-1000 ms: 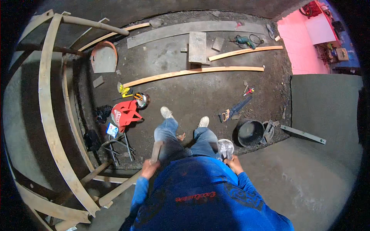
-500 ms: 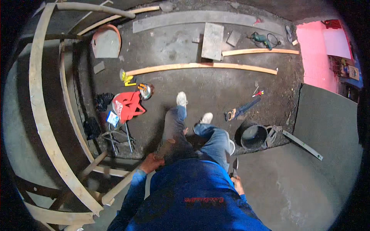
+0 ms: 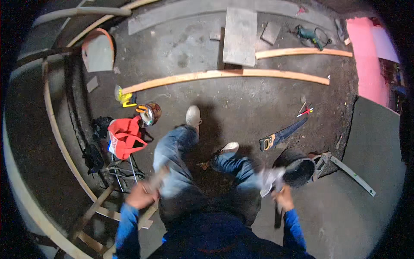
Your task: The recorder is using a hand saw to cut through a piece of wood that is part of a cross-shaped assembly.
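My left hand (image 3: 142,194) is closed around a flat, greyish-tan board-like tool (image 3: 157,179), blurred by motion. My right hand (image 3: 282,198) grips a trowel (image 3: 278,177), also smeared, in front of a pale container (image 3: 265,183) that is hard to make out. Below, my legs in jeans (image 3: 177,155) and white shoes (image 3: 193,114) are over the dark, rough floor (image 3: 224,99). A black bucket (image 3: 299,170) is right of my right hand, with a handsaw (image 3: 278,136) beyond it. A red bag (image 3: 127,138) rests on a metal-legged stand to the left.
Curved-looking timber frames (image 3: 26,190) line the left. Wooden battens (image 3: 224,75) and a grey slab-topped block (image 3: 239,36) lie ahead. A green drill (image 3: 315,39) is at back right, a level (image 3: 353,175) at right, a pink panel (image 3: 364,56) beyond.
My legs have stepped, with the feet changing position. Both hands, still holding their tools, have moved apart, the left leftward and the right rightward. The view has shifted forward over the floor.
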Tool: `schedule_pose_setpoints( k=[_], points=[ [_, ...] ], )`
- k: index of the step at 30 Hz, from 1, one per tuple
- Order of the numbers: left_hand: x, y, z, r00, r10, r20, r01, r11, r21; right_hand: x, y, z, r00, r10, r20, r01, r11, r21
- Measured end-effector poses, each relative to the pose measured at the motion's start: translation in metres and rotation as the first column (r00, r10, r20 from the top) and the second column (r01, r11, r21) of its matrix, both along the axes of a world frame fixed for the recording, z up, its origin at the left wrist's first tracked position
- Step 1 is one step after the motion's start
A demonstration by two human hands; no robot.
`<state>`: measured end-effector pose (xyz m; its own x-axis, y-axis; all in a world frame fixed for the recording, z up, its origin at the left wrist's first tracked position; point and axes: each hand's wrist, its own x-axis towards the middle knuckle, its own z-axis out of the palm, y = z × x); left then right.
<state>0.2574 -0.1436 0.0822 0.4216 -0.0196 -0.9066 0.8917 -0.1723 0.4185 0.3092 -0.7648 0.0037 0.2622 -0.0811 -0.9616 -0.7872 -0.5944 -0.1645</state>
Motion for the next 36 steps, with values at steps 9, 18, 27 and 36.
schedule_pose_setpoints(
  k=[9, 18, 27, 36],
  points=[
    [0.315, 0.073, -0.367, 0.519, -0.843, 0.139, 0.383, 0.375, 0.844, 0.188, -0.073, -0.348, 0.730, 0.514, 0.451, -0.334, 0.843, -0.421],
    [0.325, 0.016, -0.533, 0.489, -0.850, 0.197, 0.338, 0.392, 0.856, 0.234, -0.080, -0.446, 0.508, 0.860, 0.045, -0.691, 0.438, -0.574],
    [0.318, -0.017, -0.549, 0.421, -0.813, 0.402, 0.204, 0.517, 0.831, 0.251, -0.071, -0.461, 0.472, 0.881, -0.003, -0.745, 0.397, -0.537],
    [0.329, -0.183, -0.596, 0.357, -0.768, 0.532, 0.112, 0.601, 0.792, 0.267, -0.065, -0.460, 0.521, 0.826, -0.215, -0.816, 0.407, -0.410]
  ],
)
